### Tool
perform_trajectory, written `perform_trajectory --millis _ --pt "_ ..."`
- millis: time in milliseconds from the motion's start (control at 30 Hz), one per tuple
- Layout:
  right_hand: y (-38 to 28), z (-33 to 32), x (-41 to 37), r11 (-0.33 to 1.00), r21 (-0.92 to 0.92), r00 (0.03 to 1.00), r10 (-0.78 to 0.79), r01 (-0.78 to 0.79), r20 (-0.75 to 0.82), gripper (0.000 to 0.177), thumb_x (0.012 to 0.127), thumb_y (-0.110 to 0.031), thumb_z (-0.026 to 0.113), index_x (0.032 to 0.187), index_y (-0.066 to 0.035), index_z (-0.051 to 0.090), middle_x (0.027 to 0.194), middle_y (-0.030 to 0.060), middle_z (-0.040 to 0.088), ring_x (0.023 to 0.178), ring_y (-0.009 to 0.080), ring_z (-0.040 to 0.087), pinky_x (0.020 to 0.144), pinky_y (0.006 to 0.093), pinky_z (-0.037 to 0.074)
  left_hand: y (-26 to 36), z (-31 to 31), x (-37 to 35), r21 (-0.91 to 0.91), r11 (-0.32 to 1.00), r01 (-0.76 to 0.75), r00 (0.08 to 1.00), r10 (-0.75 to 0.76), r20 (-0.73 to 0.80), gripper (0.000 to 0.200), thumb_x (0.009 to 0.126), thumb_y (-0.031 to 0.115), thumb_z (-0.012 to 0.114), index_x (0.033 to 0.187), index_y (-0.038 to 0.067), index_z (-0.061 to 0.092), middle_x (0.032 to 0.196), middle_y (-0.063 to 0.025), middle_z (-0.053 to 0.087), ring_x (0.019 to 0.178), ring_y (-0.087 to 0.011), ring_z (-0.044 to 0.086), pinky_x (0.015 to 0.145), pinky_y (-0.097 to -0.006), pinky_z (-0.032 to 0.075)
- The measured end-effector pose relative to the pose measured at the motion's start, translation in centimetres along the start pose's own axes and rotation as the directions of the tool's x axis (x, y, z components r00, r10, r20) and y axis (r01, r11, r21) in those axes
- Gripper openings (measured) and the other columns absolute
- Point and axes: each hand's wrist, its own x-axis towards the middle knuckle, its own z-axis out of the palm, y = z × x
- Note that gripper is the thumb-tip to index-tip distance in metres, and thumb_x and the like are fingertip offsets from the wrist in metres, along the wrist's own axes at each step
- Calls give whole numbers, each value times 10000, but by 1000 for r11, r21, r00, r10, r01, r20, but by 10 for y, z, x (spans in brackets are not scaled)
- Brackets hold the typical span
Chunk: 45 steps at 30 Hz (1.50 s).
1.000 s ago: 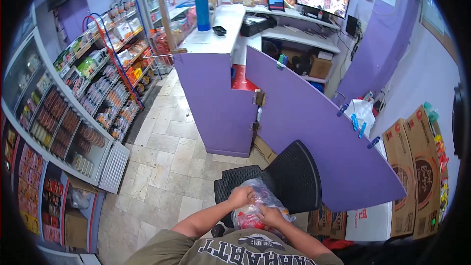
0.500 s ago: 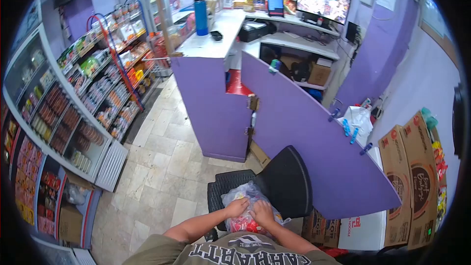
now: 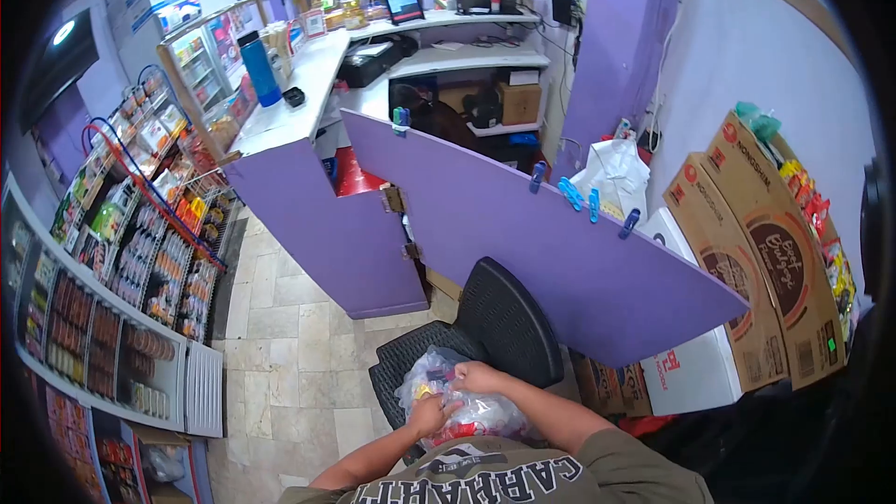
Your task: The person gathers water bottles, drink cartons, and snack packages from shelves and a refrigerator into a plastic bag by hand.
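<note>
A clear plastic bag with red, white and yellow contents rests on the seat of a black woven-look chair, close against the shirt front. My right hand is closed on the upper part of the bag, with its fingers curled inward. Lower and to the left, my left hand grips the near side of the bag, beside something yellow. The plastic hides some of the fingertips, and I cannot make out the separate items inside.
A purple half-door with clothespins stands beyond the chair. To the right lean noodle cartons and a white box. Left are snack racks and a glass-fronted cabinet. A blue bottle stands on the counter.
The view has swung to the right. My hands, side by side on the bag before, are now staggered: the right one farther forward and across, the left one nearer me.
</note>
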Motion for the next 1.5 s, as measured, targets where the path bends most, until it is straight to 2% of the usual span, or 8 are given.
perform_trajectory --millis 133,267,500,700,933,1233,1367,1500 --pt "-23 6 -20 905 -424 963 -87 -32 -256 451 736 -460 657 888 -48 554 895 131 607 870 301 571 751 422 411 -30 23 18 -98 960 261 964 -253 86 587 872 533 431 871 -13 648 878 -256 625 830 -413 599 773 -452 448" --pt "-21 16 -47 919 -377 909 -247 111 -335 655 734 -542 621 1127 -31 502 1095 160 556 1056 327 510 886 453 353 -18 -2 19 -253 963 98 987 -60 151 670 877 560 397 874 -68 629 858 -278 622 815 -406 609 756 -418 462" --pt "-44 14 -63 876 -426 952 -291 225 -94 845 710 -617 588 1231 28 430 1184 204 486 1104 336 467 943 466 306 37 -41 2 -560 788 257 964 -247 94 661 870 562 441 838 -71 629 769 -153 632 760 -227 594 700 -349 461" --pt "-66 17 -55 883 -349 941 -339 315 -8 684 687 -655 576 857 7 600 839 168 584 909 307 531 765 415 360 59 -66 -23 -786 564 253 947 -310 82 412 899 369 533 949 -31 617 909 -77 621 753 -140 563 669 -290 459" --pt "-105 -2 -47 957 -247 964 -90 154 250 846 651 -690 583 1111 18 525 1126 244 542 1112 366 469 883 482 329 48 -83 -30 -831 527 178 955 -295 17 458 906 394 510 924 -52 616 873 -99 626 755 -155 568 652 -295 465" --pt "-104 23 -141 908 -411 766 -210 -77 -608 711 719 -538 605 1199 -33 463 1203 165 451 1120 338 437 923 475 337 -64 -140 -57 -797 552 244 939 -340 52 371 846 205 624 1101 -53 547 1001 -99 601 865 -189 572 764 -308 452" --pt "-80 71 -205 829 20 585 411 -559 -699 624 739 -420 640 1174 2 492 1156 203 484 1043 371 505 868 415 427 -111 -169 -76 -840 510 184 936 -351 -8 378 816 151 647 1112 -57 537 1044 -111 601 898 -216 581 788 -336 453" --pt "-93 147 -232 744 118 433 502 -658 -749 593 747 -398 640 1168 -5 497 1159 199 492 1037 372 512 868 408 432 -127 -194 -93 -810 549 206 940 -341 8 389 777 133 677 1089 -61 550 1019 -128 610 875 -228 590 769 -353 467"
